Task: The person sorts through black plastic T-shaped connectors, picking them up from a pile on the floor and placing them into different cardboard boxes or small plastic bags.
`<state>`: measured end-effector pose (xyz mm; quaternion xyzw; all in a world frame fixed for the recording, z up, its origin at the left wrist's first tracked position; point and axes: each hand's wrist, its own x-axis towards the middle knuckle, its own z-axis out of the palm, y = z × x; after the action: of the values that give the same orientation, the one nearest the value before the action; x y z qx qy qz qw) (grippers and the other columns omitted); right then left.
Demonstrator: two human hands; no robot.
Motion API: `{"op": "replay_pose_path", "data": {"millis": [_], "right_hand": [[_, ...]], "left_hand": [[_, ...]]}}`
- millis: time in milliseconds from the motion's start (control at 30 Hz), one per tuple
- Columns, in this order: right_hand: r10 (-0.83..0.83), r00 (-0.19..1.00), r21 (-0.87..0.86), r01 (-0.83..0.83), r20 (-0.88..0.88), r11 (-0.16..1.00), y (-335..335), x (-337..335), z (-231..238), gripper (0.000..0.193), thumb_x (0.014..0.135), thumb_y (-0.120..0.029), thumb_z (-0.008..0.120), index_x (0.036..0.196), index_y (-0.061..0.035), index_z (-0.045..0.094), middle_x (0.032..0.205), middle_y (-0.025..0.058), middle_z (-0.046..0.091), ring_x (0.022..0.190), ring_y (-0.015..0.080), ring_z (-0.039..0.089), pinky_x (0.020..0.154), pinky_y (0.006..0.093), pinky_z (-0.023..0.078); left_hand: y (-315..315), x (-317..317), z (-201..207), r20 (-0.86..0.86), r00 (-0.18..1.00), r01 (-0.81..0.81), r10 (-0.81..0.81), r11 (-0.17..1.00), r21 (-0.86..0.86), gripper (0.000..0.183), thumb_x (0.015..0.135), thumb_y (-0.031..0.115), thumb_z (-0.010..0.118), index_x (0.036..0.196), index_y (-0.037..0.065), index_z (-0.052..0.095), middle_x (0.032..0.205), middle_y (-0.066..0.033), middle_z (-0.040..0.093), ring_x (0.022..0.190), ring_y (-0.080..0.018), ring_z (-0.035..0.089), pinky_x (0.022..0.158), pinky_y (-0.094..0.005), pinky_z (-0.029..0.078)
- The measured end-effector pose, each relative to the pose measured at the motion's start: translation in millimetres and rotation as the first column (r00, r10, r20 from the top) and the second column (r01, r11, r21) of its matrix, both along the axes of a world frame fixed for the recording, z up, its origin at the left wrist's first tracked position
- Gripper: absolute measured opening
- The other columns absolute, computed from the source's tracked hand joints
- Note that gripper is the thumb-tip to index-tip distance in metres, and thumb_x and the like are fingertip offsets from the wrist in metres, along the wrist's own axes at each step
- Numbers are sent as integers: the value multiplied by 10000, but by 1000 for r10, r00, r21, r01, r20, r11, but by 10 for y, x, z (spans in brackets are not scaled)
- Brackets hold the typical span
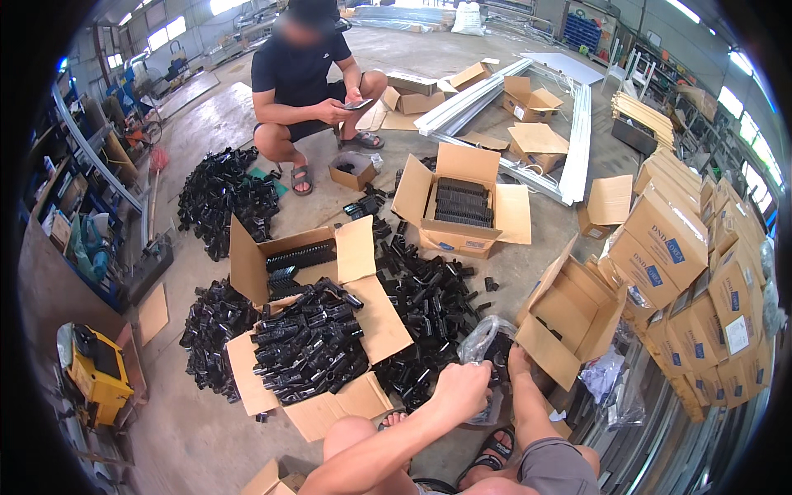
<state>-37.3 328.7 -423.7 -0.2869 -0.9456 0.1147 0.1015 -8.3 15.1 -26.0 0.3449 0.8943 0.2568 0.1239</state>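
My left hand is closed in a fist on a clear plastic bag, low and right of centre. Dark pieces show against or inside the bag; I cannot make out which. My right hand reaches down beside the bag, at the near left corner of an open cardboard box; its fingers are mostly hidden. That box is tilted toward me, with a small black piece inside. Left of the bag lies a loose heap of black plastic parts on the floor.
Another open box is heaped with black parts, with more piles left of it. A further box holds stacked black parts. A person squats opposite, holding a flat device. Stacked cartons and metal profiles line the right.
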Motion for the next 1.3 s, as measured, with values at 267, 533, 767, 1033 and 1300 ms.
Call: {"op": "replay_pose_path", "data": {"millis": [267,533,767,1033,1300], "right_hand": [[160,859,78,-226,487,971,-49,184,248,261,961,-133,476,1182,-77,603,1216,189,612,1172,343,579,982,454,485],[206,868,90,-275,452,957,-316,262,522,206,933,-92,533,1126,-73,603,1152,155,631,1122,331,604,947,437,493],[406,889,-101,-394,212,914,-551,332,1121,223,822,-153,673,984,-59,554,1059,205,595,1022,418,606,859,521,497],[397,869,-422,-492,-295,762,-637,240,2012,177,831,-122,664,935,-26,557,770,185,667,730,330,685,658,407,528],[-6,934,-872,-330,-356,360,-976,768,3696,204,997,-166,576,1086,-1,656,833,41,625,666,95,569,593,238,480]], "left_hand": [[-18,-8,125,154,985,-84,83,996,-2,398,807,278,741,1098,31,629,850,-233,694,829,-395,695,708,-504,551],[-173,-14,51,122,985,-115,119,993,-41,414,803,261,740,1109,10,617,824,-216,687,808,-400,684,695,-490,542],[-37,-157,0,36,988,-148,149,989,-29,406,799,251,734,1135,48,631,859,-202,698,839,-382,690,726,-478,549],[-100,-221,120,124,956,-272,268,962,16,398,789,269,737,1134,83,669,942,-210,712,909,-374,695,808,-472,554],[-143,-286,148,72,924,-381,376,922,77,383,783,235,733,1132,87,682,975,-200,717,931,-385,688,863,-460,545]]}}
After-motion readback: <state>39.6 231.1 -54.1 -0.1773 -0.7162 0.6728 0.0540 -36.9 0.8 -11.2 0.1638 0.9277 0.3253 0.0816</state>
